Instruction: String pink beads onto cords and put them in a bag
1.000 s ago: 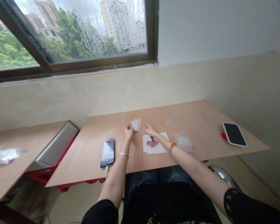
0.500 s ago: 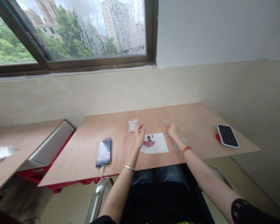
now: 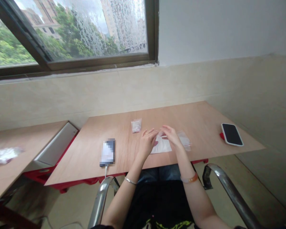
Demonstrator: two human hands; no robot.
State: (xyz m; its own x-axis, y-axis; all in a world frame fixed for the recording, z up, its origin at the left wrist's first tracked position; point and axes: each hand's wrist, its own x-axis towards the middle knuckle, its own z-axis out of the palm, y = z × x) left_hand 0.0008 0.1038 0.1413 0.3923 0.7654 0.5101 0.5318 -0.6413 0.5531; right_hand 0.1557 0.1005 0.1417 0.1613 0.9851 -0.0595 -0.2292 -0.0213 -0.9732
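My left hand point(image 3: 148, 141) and my right hand point(image 3: 172, 136) are close together over a white sheet of paper point(image 3: 162, 148). Their fingertips are closed around a small clear plastic bag point(image 3: 160, 134), which is hard to make out. A few pink beads point(image 3: 155, 143) show on the paper beside my left hand; the rest of the pile is hidden behind my hands. Just right of my right hand, a flat clear plastic packet point(image 3: 186, 140) lies on the table. Beyond my left hand lies a small bag of whitish pieces point(image 3: 136, 126).
A phone with a cable point(image 3: 107, 152) lies on the table's point(image 3: 83, 159) left side. Toward the right edge, another phone point(image 3: 232, 134) rests on something red. A second table point(image 3: 38, 135) at left bears plastic bags point(image 3: 4, 156). Metal chair arms point(image 3: 225, 181) flank me.
My right hand has come left and my left hand slightly right, so they now meet over the paper. The small clear bag has come across with my right hand.
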